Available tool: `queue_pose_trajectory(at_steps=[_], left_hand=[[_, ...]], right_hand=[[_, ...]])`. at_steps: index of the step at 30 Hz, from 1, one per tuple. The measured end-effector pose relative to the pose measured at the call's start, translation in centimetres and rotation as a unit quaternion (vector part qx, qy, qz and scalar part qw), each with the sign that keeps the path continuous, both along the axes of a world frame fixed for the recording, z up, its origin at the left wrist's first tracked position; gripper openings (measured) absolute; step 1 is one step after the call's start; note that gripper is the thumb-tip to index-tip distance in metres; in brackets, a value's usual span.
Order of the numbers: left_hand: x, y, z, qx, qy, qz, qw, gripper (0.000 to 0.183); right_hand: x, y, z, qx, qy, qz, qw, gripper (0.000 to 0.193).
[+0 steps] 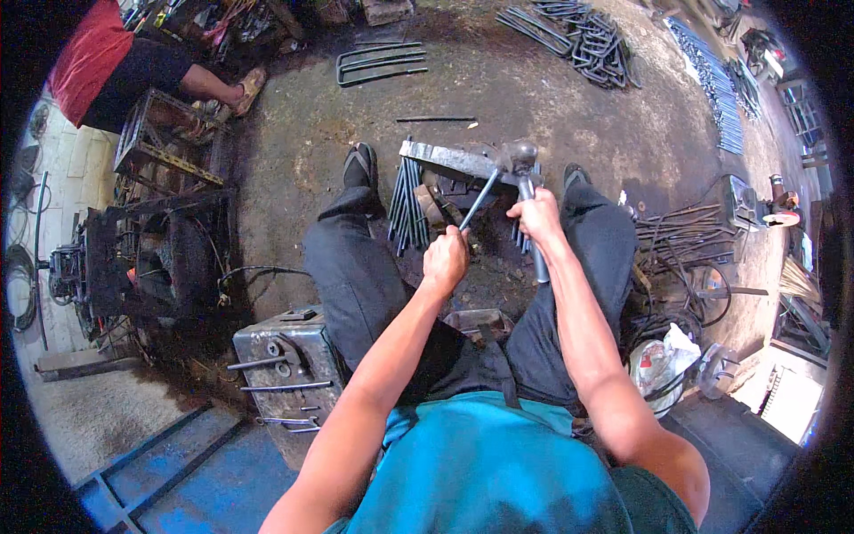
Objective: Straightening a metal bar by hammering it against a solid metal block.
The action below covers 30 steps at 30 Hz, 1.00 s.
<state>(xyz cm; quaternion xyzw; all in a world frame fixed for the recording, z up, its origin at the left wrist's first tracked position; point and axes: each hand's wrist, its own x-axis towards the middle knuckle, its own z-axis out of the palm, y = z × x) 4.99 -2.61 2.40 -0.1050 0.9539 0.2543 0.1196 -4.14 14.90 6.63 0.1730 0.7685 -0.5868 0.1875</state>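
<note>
My left hand (447, 258) is closed around a metal rod (480, 200), which slants up and away to the right. The rod's far tip reaches the right end of a grey steel anvil (449, 158) between my feet. In my right hand (538, 216) is a hammer (519, 157), gripped by its metal handle. Its rounded head is over that same end of the anvil, close to the rod's tip; whether they touch I cannot tell. A bundle of straight rods (409, 209) leans beside the anvil's left side, and more rods show behind my right hand.
Bent U-shaped rods (382, 64) lie on the floor ahead, with a larger pile (596, 44) further right. A metal box (289, 365) bearing wrenches stands by my left leg. Loose rods (685, 233) and a plastic bag (665, 360) are at right. Another person's leg (213, 84) is far left.
</note>
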Motion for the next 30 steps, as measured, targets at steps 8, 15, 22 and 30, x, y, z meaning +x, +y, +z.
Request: queue_pose_trajectory(at_steps=[8,15,22,30], left_hand=[[0.0,0.6,0.4,0.016,0.020,-0.001,1.000,0.037],[-0.5,0.5,0.2,0.016,-0.006,0.016,1.000,0.042],[-0.6,1.1,-0.6,0.063,-0.020,0.025,0.998,0.050],[-1.7,-0.4,-1.8,0.182,-0.112,0.078,0.974,0.066]], right_hand=[[-0.3,-0.3,0.1,-0.106,0.142,-0.020,0.984,0.019],[0.0,-0.4,-1.9,0.131,0.006,-0.002,0.991,0.015],[0.3,-0.1,-5.1,0.110,0.041,0.000,0.993,0.012],[-0.2,-0.1,-1.8,-0.022,0.033,0.008,0.999,0.013]])
